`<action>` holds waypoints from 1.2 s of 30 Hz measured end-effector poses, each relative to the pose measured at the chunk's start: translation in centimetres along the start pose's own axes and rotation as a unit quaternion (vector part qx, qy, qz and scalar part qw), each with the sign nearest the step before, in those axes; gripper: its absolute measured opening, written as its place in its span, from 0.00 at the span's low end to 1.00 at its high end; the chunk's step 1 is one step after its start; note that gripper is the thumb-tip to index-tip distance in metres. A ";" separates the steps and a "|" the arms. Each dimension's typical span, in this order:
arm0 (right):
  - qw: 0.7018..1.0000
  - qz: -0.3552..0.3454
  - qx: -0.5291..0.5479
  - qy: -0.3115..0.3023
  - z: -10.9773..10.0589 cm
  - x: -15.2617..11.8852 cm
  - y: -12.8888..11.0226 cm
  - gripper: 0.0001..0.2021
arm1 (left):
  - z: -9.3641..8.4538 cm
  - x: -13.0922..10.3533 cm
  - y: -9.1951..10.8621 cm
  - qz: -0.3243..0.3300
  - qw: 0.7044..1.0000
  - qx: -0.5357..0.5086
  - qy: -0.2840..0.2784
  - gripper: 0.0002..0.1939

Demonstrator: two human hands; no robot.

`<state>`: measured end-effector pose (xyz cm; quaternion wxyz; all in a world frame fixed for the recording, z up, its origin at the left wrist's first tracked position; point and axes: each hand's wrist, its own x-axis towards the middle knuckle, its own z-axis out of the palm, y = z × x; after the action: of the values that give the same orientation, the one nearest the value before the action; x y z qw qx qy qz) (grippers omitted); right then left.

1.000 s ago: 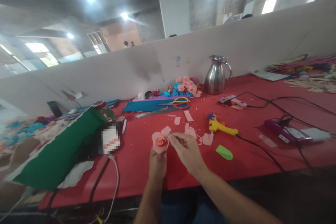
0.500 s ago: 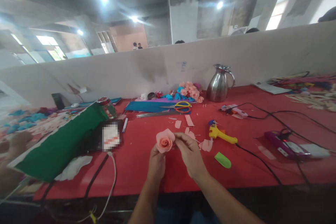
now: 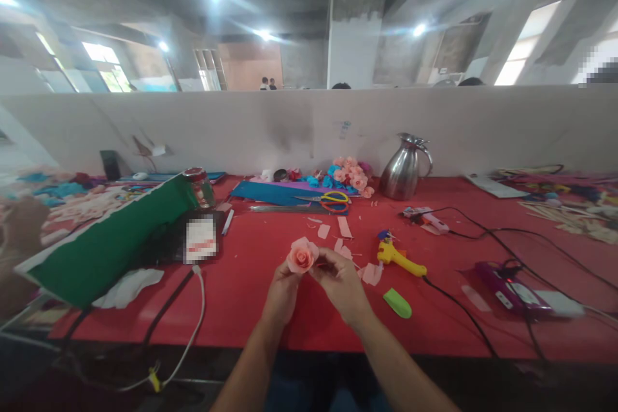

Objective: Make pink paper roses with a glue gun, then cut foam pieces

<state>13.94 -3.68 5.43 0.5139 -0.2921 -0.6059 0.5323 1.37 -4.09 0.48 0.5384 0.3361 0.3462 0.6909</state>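
Observation:
A pink paper rose faces up toward me above the red table. My left hand is closed around its underside, with the fingers partly hidden by the bloom. At the rose's right edge, my right hand pinches an outer petal between thumb and forefinger. Just beyond lie cut pink paper pieces. To the right rest a yellow glue gun with a black cord and a lime-green oval piece.
Scissors lie on blue sheets at the back, near a bunch of pink paper roses and a steel jug. A green-sided box stands left. A purple power strip and cords cover the right. Behind runs a partition.
My right hand has shifted in closer to the rose, at its lower right edge. The outer petal there stands out less. The camera view has tilted and levelled slightly.

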 end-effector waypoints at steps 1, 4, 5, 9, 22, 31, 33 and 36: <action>1.000 0.001 -0.008 -0.001 0.0 0.0 0.1 0.09 | 0.0 0.0 -0.1 0.002 1.000 -0.002 -0.001 0.14; 0.999 0.000 -0.032 -0.003 -0.2 0.1 0.3 0.08 | -0.1 0.1 -0.2 0.009 1.000 -0.001 -0.005 0.13; 0.999 -0.002 -0.038 -0.005 -0.3 0.1 0.4 0.08 | -0.1 0.1 -0.2 0.010 1.000 0.000 -0.006 0.12; 1.000 -0.014 -0.026 -0.010 -0.6 0.0 0.3 0.11 | -0.1 0.0 -0.1 0.014 1.000 0.003 -0.016 0.12; 0.982 0.034 0.130 0.135 -1.6 -0.7 -1.0 0.09 | 0.1 0.1 0.4 0.040 0.998 0.026 0.049 0.05; 0.995 0.074 0.054 0.050 -0.7 1.9 3.9 0.11 | -0.4 0.5 0.0 -0.006 0.999 -0.038 0.006 0.06; 0.996 0.063 0.051 0.022 -0.2 2.3 4.3 0.11 | -0.4 0.6 0.0 -0.022 0.999 -0.046 -0.003 0.08; 0.999 0.036 0.024 -0.001 0.0 2.7 4.5 0.10 | -0.3 0.6 0.1 -0.033 0.998 -0.057 -0.010 0.06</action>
<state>12.24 -0.01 1.99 0.5008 -0.3012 -0.5825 0.5650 0.90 -3.57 0.47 0.5830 0.3003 0.3115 0.6877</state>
